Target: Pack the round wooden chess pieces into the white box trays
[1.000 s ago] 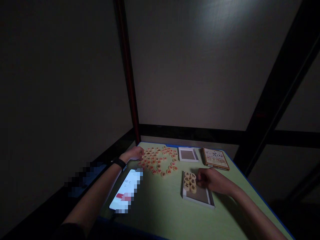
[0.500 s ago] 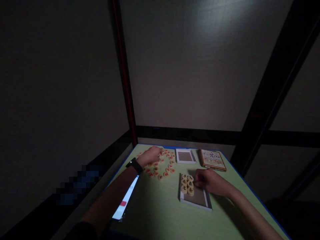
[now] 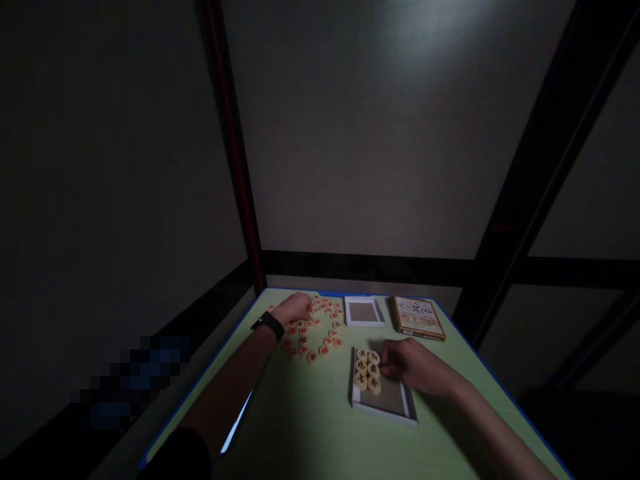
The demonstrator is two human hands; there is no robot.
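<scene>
Several round wooden game pieces with red marks lie scattered on the far left of a green table. My left hand, with a black watch on its wrist, rests curled over the heap's left part; what its fingers hold is hidden. A shallow white tray lies nearer me, with several black-marked pieces lined up at its far end. My right hand sits over the tray beside those pieces, fingers closed together in a pinch.
A second, empty white tray and a printed box lid lie at the table's far edge. A lit phone screen shows under my left forearm. Dark walls and a red post stand behind the table.
My left hand moved right from the heap's left edge onto the pieces. The view shifted, so my forearm now covers most of the phone. My right hand stayed at the tray.
</scene>
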